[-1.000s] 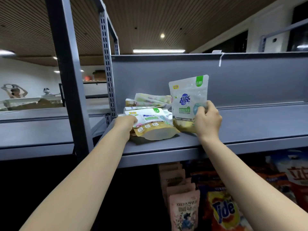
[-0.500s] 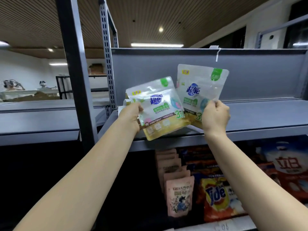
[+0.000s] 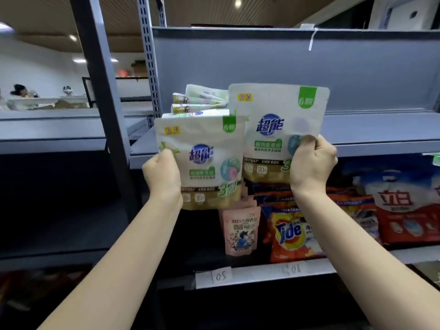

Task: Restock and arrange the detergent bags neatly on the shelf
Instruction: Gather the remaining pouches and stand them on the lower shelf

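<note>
Left hand grips one detergent pouch, right hand pinches another, both upright before the shelf; setting them down carelessly could topple the leaning stack behind

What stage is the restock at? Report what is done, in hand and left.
Done: nothing stands arranged on the upper shelf yet. In hand: the left hand grips one white detergent bag, and the right hand grips another, both upright in front of the shelf edge. Left: set these two down, then straighten the flat pile of bags behind them.
</note>
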A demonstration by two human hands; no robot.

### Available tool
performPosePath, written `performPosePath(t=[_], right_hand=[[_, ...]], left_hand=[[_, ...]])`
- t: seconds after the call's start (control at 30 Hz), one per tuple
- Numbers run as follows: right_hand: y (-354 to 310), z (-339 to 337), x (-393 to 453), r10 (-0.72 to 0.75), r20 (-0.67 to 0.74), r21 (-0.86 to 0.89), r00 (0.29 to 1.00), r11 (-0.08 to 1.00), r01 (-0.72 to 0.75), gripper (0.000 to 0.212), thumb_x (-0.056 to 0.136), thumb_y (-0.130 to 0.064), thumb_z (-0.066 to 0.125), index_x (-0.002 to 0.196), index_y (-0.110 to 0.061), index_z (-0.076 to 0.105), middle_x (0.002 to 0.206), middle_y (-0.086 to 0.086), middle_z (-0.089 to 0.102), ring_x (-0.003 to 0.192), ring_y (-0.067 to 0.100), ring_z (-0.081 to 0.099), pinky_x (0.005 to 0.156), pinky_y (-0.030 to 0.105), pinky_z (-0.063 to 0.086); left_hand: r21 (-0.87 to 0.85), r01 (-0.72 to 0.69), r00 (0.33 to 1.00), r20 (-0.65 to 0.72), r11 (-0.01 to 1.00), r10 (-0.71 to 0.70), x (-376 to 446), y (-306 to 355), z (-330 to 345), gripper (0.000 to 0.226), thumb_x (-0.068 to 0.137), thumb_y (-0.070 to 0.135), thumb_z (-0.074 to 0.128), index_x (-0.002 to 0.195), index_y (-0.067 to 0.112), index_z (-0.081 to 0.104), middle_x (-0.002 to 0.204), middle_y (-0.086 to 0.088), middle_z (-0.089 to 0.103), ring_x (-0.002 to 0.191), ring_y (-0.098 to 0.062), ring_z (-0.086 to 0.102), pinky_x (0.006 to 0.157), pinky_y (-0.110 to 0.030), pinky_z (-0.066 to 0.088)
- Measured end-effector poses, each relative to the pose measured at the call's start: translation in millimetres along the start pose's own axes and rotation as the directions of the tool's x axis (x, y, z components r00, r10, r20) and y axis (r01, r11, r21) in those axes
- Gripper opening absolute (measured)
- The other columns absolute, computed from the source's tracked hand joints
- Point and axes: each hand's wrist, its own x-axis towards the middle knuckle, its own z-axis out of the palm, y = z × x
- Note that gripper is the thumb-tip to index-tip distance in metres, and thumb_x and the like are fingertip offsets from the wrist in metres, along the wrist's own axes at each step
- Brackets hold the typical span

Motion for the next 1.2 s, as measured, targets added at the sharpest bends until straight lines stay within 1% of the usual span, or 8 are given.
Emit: performPosePath(t=[0.2, 0.47, 0.57, 0.63, 0.7, 0.83, 1.0, 1.2], right_hand=[[42.7, -7.9, -38.7, 0.080, 0.206, -0.107, 0.975, 0.993, -0.059, 0.037, 0.094, -0.014, 0.044, 0.057, -0.014, 0.049, 0.054, -0.002, 0.050, 0.053, 0.014, 0.044, 0.054, 0.033, 0.037], [82.0, -10.3, -84.9, 0.137, 0.233, -0.096, 0.963, 0.988, -0.117, 0.036, 0.095, -0.010, 0.043, 0.063, -0.007, 0.057, 0.057, -0.001, 0.053, 0.053, 0.006, 0.045, 0.047, 0.016, 0.033], [98.4, -6.3, -99.2, 0.170, 0.313, -0.099, 0.934, 0.984, -0.146, 0.037, 0.090, -0.017, 0.043, 0.056, -0.017, 0.058, 0.052, -0.003, 0.053, 0.051, 0.005, 0.045, 0.055, 0.026, 0.039], [107.1, 0.8, -111.3, 0.206, 0.399, -0.109, 0.894, 0.978, -0.177, 0.041, 0.087, -0.015, 0.043, 0.051, -0.031, 0.055, 0.049, -0.011, 0.056, 0.051, 0.004, 0.047, 0.053, 0.026, 0.037], [116.3, 10.9, -128.1, 0.252, 0.507, -0.152, 0.824, 0.968, -0.202, 0.046, 0.090, -0.006, 0.044, 0.061, -0.036, 0.062, 0.057, -0.019, 0.062, 0.058, 0.000, 0.053, 0.053, 0.017, 0.039], [139.0, 37.9, -158.6, 0.344, 0.673, -0.278, 0.655, 0.938, -0.208, 0.032, 0.095, -0.005, 0.038, 0.087, -0.017, 0.067, 0.081, -0.001, 0.067, 0.074, 0.009, 0.057, 0.062, 0.020, 0.039], [170.2, 72.0, -176.3, 0.490, 0.635, -0.392, 0.597, 0.871, -0.297, 0.025, 0.098, -0.009, 0.038, 0.081, -0.011, 0.056, 0.076, 0.004, 0.058, 0.072, 0.017, 0.051, 0.056, 0.013, 0.035], [206.5, 111.8, -194.4, 0.505, 0.600, -0.350, 0.620, 0.863, -0.364, 0.024, 0.101, -0.010, 0.040, 0.114, -0.001, 0.057, 0.103, 0.008, 0.057, 0.099, 0.021, 0.055, 0.078, 0.021, 0.038]], left_hand=[[0.146, 0.113, 0.981, -0.171, 0.983, -0.088, -18.8, -82.2, -40.6, 0.032, 0.083, 0.009, 0.040, 0.056, 0.018, 0.025, 0.058, 0.001, 0.027, 0.057, -0.016, 0.026, 0.054, -0.031, 0.020], [0.133, 0.201, 0.906, -0.402, 0.971, -0.133, -14.6, -139.9, -64.8, 0.034, 0.084, 0.007, 0.039, 0.054, 0.014, 0.024, 0.055, 0.001, 0.026, 0.052, -0.017, 0.022, 0.049, -0.032, 0.020], [0.149, 0.252, 0.893, -0.416, 0.956, -0.171, -1.4, -156.1, -62.3, 0.033, 0.087, 0.009, 0.038, 0.055, 0.012, 0.033, 0.056, 0.000, 0.034, 0.053, -0.018, 0.029, 0.048, -0.031, 0.024], [0.108, 0.342, 0.880, -0.384, 0.933, -0.279, 16.9, -168.2, -60.6, 0.029, 0.093, 0.018, 0.039, 0.074, 0.013, 0.060, 0.075, -0.004, 0.056, 0.068, -0.024, 0.051, 0.061, -0.031, 0.044], [0.108, 0.462, 0.848, -0.343, 0.880, -0.403, 37.2, -181.0, -57.3, 0.032, 0.097, 0.022, 0.039, 0.120, 0.010, 0.059, 0.118, -0.014, 0.059, 0.106, -0.034, 0.056, 0.089, -0.039, 0.048], [0.076, 0.525, 0.848, -0.139, 0.848, -0.512, 80.2, -202.2, -45.2, 0.039, 0.101, 0.013, 0.036, 0.138, 0.001, 0.042, 0.139, -0.016, 0.047, 0.104, -0.025, 0.057, 0.067, -0.027, 0.046], [-0.077, 0.505, 0.856, -0.089, 0.860, -0.510, 131.4, -214.9, -30.1, 0.030, 0.101, 0.012, 0.032, 0.112, 0.010, 0.060, 0.113, -0.013, 0.059, 0.096, -0.025, 0.057, 0.075, -0.029, 0.043], [0.149, 0.399, 0.915, 0.006, 0.905, -0.404, 183.4, -244.0, 0.8, 0.030, 0.094, 0.004, 0.036, 0.073, 0.010, 0.057, 0.085, -0.014, 0.056, 0.070, -0.024, 0.052, 0.068, -0.032, 0.042]])
